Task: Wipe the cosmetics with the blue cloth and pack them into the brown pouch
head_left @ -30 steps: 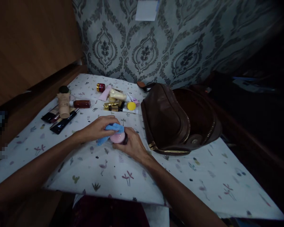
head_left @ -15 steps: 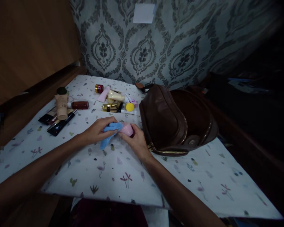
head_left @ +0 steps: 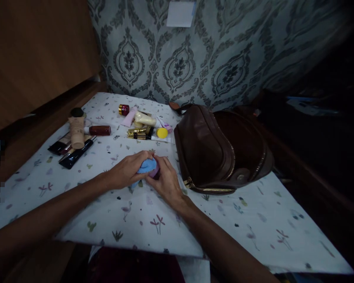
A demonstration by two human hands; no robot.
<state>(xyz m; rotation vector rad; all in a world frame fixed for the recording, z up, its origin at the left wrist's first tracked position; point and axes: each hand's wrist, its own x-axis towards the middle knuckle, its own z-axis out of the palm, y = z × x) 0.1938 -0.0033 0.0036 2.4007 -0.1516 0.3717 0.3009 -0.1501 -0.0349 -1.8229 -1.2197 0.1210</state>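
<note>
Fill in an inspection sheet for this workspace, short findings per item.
Surface: white printed tablecloth, some creasing along the front.
Job's things: blue cloth against pink jar, both in hand; jar mostly hidden.
Clutter: left, beige tube on dark tubes, brown bottle beside; centre, red jar, cream tube, yellow cap among others; right, brown bag.
Grips: left grip closed on blue cloth; right grip closed on pink jar.
Cables: nothing seen.
Surroundings: patterned wall behind, wood panel left; far right too dark to tell.
</note>
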